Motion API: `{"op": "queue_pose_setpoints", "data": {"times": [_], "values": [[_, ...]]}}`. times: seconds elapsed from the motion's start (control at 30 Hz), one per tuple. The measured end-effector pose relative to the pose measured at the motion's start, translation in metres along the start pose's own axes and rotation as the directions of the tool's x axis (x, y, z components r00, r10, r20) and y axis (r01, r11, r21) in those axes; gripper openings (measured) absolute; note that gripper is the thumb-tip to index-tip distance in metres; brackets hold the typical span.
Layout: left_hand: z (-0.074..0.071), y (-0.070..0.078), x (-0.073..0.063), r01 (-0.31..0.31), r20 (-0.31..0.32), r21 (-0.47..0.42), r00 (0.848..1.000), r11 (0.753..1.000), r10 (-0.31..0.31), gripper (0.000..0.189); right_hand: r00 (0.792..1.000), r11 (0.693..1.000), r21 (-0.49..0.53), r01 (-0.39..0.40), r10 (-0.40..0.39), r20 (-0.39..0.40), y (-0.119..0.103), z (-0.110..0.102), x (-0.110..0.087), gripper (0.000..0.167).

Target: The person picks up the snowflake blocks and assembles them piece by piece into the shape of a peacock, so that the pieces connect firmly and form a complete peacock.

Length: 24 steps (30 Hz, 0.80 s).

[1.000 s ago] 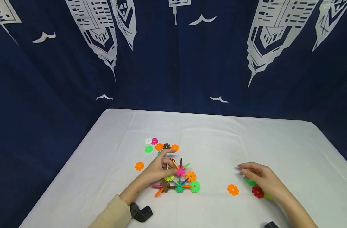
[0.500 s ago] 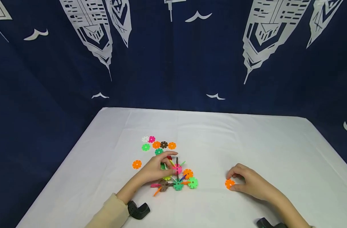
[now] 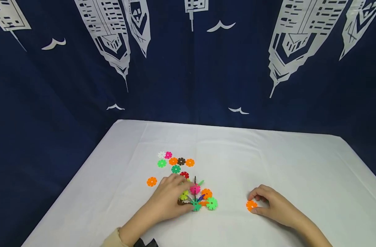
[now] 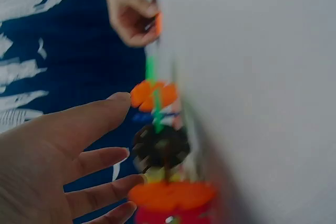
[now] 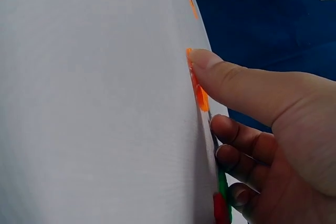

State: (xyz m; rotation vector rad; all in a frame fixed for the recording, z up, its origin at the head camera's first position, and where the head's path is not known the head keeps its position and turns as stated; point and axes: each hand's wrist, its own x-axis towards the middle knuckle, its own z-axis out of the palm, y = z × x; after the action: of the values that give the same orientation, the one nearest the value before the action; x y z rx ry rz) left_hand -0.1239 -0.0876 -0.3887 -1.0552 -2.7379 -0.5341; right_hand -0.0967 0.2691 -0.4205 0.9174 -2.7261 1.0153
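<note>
My right hand pinches an orange slotted plastic disc between thumb and fingers at the table surface. In the right wrist view, the thumb presses one end of this orange disc. Over a built cluster of interlocking discs, my left hand reaches with fingers spread. A pink disc, a teal disc and a light green disc show in the cluster; the hand hides its left part. In the left wrist view, the left fingers look extended beside the cluster, touching or very near it.
Loose discs lie behind the left hand, among them a white one, a dark brown one and a red one. Another orange disc lies to its left. Below the right hand are a green disc and a red disc.
My right hand has moved left from the green and red discs and now pinches the orange one. The left hand has shifted nearer me, spreading over the cluster. The head view has tilted slightly.
</note>
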Motion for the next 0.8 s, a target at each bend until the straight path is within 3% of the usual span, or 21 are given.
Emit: {"op": "queue_pose_setpoints", "data": {"times": [0.1,0.27,0.53,0.7,0.8], "values": [[0.008,0.009,-0.006,-0.059,0.006,0.056,0.998,0.997,0.059,0.054,1.000,1.000,-0.009,0.007,-0.007,-0.013,-0.001,0.001,-0.002,0.027],[0.020,0.013,-0.003,-0.102,-0.011,0.117,0.995,0.988,0.104,0.059,1.000,0.999,-0.035,-0.011,0.011,-0.016,-0.002,0.002,-0.002,0.027],[0.029,0.016,0.003,-0.146,-0.002,0.117,0.989,0.982,0.147,0.042,0.999,0.999,-0.037,-0.001,0.000,-0.035,-0.006,0.007,-0.001,0.028],[0.030,0.016,0.004,-0.167,-0.034,0.089,0.985,0.982,0.171,0.036,1.000,0.999,0.045,-0.022,0.022,-0.017,-0.013,0.011,0.005,0.028],[0.030,0.015,0.004,-0.212,-0.063,0.081,0.974,0.974,0.217,0.033,0.995,0.982,0.164,-0.090,0.094,-0.016,-0.018,0.015,0.012,0.026]]}}
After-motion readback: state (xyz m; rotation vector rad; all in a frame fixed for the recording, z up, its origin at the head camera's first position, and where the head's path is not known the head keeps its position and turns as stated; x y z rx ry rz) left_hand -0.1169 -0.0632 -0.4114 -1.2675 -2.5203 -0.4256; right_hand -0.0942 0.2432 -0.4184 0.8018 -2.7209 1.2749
